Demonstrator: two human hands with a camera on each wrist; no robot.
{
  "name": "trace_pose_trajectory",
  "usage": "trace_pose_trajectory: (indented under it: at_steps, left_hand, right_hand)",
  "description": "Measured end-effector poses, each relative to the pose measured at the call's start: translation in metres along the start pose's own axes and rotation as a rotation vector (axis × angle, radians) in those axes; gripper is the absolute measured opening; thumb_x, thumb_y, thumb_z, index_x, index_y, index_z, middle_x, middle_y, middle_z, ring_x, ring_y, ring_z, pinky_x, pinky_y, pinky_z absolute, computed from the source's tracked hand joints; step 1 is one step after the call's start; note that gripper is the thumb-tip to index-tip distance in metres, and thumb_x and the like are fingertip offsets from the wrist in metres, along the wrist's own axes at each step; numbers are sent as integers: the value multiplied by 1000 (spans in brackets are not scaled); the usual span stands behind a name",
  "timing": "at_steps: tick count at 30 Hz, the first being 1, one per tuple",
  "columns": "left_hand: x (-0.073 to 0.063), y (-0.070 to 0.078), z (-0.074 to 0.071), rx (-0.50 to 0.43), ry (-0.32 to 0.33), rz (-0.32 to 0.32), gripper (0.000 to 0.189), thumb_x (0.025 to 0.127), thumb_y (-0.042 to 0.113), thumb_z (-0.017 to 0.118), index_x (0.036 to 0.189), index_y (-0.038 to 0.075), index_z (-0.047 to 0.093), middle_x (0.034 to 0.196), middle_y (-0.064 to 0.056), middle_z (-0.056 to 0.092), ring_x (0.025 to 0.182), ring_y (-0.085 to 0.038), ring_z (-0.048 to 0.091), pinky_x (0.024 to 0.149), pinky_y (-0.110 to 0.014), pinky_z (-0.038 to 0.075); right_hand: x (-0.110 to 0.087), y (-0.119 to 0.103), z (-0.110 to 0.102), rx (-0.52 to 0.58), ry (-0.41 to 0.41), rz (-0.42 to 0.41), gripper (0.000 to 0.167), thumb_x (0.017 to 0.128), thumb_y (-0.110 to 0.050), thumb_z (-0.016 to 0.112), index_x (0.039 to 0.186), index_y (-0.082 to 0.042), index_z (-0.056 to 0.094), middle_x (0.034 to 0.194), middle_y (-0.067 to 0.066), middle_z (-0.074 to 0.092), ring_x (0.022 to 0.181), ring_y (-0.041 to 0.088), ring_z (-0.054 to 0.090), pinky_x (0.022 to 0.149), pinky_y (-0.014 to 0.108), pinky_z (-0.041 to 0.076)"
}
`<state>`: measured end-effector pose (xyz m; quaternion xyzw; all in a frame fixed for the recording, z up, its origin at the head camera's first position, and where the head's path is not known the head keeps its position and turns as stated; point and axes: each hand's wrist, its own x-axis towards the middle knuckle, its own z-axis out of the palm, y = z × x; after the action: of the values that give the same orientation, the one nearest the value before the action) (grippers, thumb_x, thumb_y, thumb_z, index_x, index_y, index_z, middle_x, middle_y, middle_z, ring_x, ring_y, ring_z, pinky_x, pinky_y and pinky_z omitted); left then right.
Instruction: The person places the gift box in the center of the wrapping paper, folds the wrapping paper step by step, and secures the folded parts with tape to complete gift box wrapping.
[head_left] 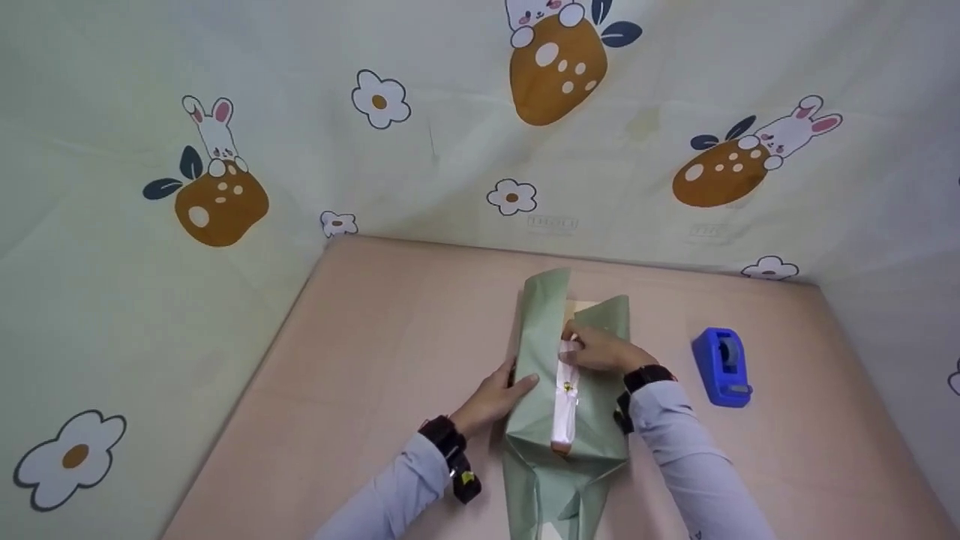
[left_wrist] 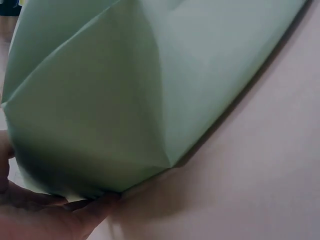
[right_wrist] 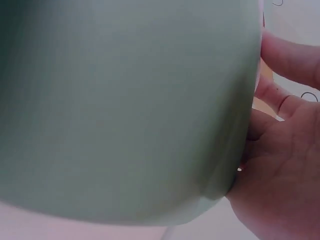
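A long package in green wrapping paper (head_left: 544, 337) lies on the table, its upper end open, with paper flaps standing up. Down its middle runs a shiny pale pink strip (head_left: 566, 397) with an orange-brown lower end. My left hand (head_left: 491, 401) grips the package's left side, thumb on top; in the left wrist view its fingers (left_wrist: 102, 207) meet the paper's lower edge. Near the strip's upper end, my right hand (head_left: 604, 351) pinches the paper with bent fingers. Green paper fills much of the right wrist view and partly hides the right fingertips.
A blue tape dispenser (head_left: 724, 367) stands on the table to the right of the package. The table (head_left: 375, 330) has a pinkish-tan cover. Behind and at the sides hangs a pale sheet (head_left: 450, 150) printed with rabbits, fruit and flowers.
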<state>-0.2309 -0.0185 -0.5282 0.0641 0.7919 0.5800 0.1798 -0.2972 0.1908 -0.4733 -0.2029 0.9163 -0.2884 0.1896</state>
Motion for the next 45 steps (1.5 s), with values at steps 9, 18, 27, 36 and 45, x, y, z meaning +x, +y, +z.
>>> trace_pose_trajectory:
  at_steps: [9,18,27,36,45]
  left_hand:
    - [-30,-11,-10,181,157,305,54,97,33,47,137,1,32,136,-21,37,120,-37,46,98,-45,43]
    - [-98,-28,-8,885,30,822,21,85,8,60,105,13,63,106,3,61,101,-9,55,87,-20,47]
    - [-99,-34,15,1248,-122,925,34,82,24,65,114,13,57,113,1,53,103,-11,54,91,-26,46]
    - [-94,-29,23,1424,-85,1004,15,83,23,63,98,22,60,99,6,56,87,-9,52,73,-21,45]
    - [-85,-25,6,1104,224,1055,10,78,20,68,83,17,61,99,3,58,89,-11,53,73,-21,44]
  right_hand:
    - [-52,-8,7,-159,412,-186,31,86,-11,64,114,0,59,127,20,52,121,37,44,103,48,36]
    - [-167,-7,74,-231,131,-303,16,79,-4,64,93,-10,68,88,-3,65,80,5,58,66,22,52]
    - [-168,3,133,-557,243,-471,43,77,-34,68,105,-3,60,104,6,54,88,14,50,69,26,49]
    - [-161,1,147,-744,316,-401,43,78,-51,62,87,-12,48,92,2,47,78,14,41,62,28,41]
    - [-161,5,122,-495,740,-539,8,79,-20,68,77,-15,61,97,2,58,91,18,51,78,24,40]
